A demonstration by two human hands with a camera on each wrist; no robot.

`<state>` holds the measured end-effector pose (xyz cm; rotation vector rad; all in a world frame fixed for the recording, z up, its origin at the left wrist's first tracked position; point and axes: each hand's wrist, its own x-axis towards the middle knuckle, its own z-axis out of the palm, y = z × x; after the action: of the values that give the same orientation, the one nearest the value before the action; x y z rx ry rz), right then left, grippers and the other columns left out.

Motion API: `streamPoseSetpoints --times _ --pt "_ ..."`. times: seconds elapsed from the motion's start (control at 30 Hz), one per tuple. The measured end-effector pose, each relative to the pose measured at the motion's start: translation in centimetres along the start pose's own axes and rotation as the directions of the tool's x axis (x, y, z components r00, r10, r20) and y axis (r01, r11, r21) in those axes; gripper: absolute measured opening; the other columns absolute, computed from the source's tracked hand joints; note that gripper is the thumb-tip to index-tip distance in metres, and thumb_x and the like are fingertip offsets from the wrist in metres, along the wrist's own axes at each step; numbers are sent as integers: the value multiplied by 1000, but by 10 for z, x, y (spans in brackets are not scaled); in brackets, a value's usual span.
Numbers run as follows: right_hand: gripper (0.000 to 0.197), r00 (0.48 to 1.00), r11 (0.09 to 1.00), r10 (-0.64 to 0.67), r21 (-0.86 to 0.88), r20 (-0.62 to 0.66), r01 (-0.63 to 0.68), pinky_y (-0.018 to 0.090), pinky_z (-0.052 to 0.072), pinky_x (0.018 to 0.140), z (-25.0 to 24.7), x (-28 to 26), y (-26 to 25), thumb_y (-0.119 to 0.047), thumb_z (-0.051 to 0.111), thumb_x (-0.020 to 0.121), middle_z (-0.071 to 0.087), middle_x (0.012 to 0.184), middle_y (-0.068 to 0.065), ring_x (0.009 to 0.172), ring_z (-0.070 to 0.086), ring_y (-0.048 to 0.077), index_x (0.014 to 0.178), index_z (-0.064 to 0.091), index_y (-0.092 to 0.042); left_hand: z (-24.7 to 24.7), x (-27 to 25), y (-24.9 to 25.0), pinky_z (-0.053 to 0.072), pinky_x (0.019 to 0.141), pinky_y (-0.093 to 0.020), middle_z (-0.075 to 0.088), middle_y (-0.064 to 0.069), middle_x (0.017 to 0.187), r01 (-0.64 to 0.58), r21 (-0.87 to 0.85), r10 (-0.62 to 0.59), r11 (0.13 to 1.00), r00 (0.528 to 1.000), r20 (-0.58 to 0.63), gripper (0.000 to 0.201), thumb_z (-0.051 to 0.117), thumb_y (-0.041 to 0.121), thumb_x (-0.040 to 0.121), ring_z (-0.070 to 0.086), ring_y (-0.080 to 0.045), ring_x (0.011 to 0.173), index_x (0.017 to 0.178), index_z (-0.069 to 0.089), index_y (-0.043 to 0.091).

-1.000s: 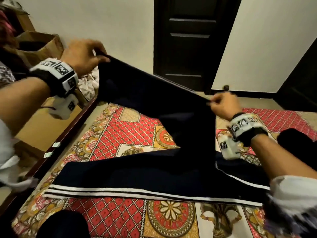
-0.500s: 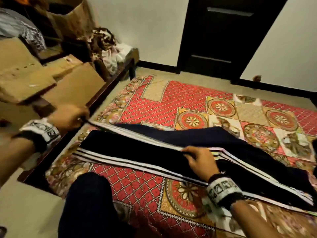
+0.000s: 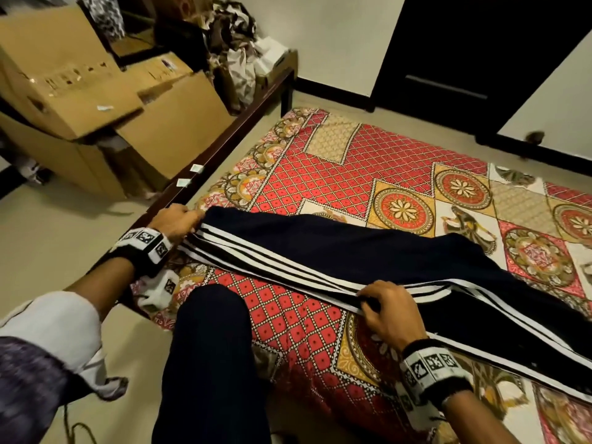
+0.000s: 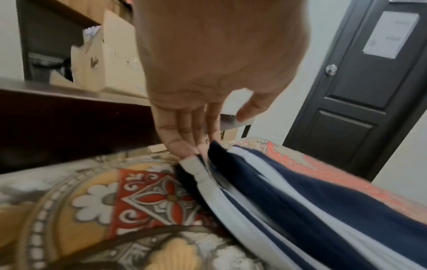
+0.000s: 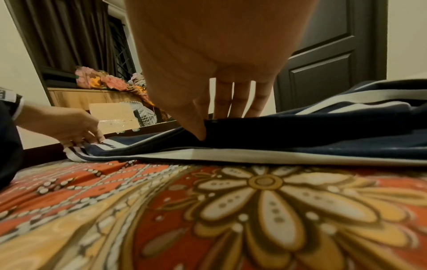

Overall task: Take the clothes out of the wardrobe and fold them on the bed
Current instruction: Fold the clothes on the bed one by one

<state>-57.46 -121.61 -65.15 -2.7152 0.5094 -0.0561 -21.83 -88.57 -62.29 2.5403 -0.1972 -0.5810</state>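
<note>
Navy track pants (image 3: 368, 251) with white side stripes lie folded lengthwise across the patterned bed sheet (image 3: 368, 155). My left hand (image 3: 192, 221) is at the hem end by the bed's left edge; in the left wrist view its straight fingers (image 4: 182, 144) press on the white striped hem (image 4: 196, 168), thumb held apart. My right hand (image 3: 371, 299) sits mid-length on the near striped edge. In the right wrist view the right hand (image 5: 208, 126) pinches the upper layer of the pants (image 5: 300, 131) between thumb and fingers.
My knee in dark trousers (image 3: 211, 347) rests on the bed's near corner. A dark wooden bed rail (image 3: 224, 149) runs along the left, with cardboard boxes (image 3: 96, 91) and a heap of cloth (image 3: 234, 43) beyond. A dark door (image 3: 464, 59) stands behind.
The upper leg, held high a second ago, was swung down onto the lower one. Both hands came down with it and now lie on the striped edge.
</note>
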Motion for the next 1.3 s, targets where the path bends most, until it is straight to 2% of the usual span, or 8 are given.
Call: streamPoseSetpoints --times 0.2,0.33,0.53,0.7,0.83,0.93,1.1,1.3 --pt "22 1000 999 5 -35 19 -4 35 55 80 6 -4 -5 -20 74 85 70 95 -10 91 66 17 104 78 -28 9 6 19 45 64 -34 69 -13 79 52 101 -55 994 998 35 53 79 56 76 65 -30 77 80 74 3" --pt "22 998 999 33 -36 44 -31 34 55 82 5 -3 -8 -20 75 87 70 98 -11 93 65 16 106 78 -29 12 10 23 37 62 -32 54 -5 63 50 -121 -37 991 993 108 36 88 29 76 55 -22 64 64 60 9" --pt "20 1000 1000 23 -3 -19 -23 34 53 76 1 -6 -8 -14 74 82 69 91 -7 87 65 18 100 77 -23 -6 -12 18 52 66 -20 66 -2 78 -179 -577 119 797 983 -140 13 77 7 85 63 -7 65 85 68 15" --pt "13 1000 1000 30 -4 -5 -30 31 46 74 7 -11 -13 -18 74 83 65 87 -8 85 62 17 96 76 -22 20 -13 -20 47 70 -28 60 -6 77 82 -490 -96 868 995 -5 27 69 -12 81 58 -23 88 74 61 12" --pt "10 1000 1000 30 2 -3 -30 29 41 72 5 -10 -13 -21 75 82 58 82 -13 80 55 13 93 75 -23 21 4 -6 46 65 -29 59 -10 88 179 -522 -168 834 983 70 10 74 8 83 58 -22 79 79 65 10" --pt "9 999 1000 15 11 -29 -15 29 40 70 2 -10 -14 -21 76 81 56 79 -14 77 53 11 90 75 -23 17 23 6 50 73 -34 63 -13 106 254 -442 -203 860 966 160 46 86 32 77 64 -25 91 107 66 3" --pt "9 999 1000 2 24 -45 -1 29 41 72 0 -14 -17 -23 75 84 58 82 -13 79 54 11 93 74 -21 16 39 18 55 59 -35 71 -19 110 331 -418 -253 846 939 232 74 95 27 63 71 -32 82 122 61 -2" --pt "9 1000 1000 -15 23 -26 16 32 45 71 -4 -15 -16 -25 72 87 56 83 -13 80 54 11 95 73 -23 26 44 26 48 64 -29 64 -11 93 132 -557 -192 820 980 -51 19 81 13 84 60 -20 86 95 65 10"
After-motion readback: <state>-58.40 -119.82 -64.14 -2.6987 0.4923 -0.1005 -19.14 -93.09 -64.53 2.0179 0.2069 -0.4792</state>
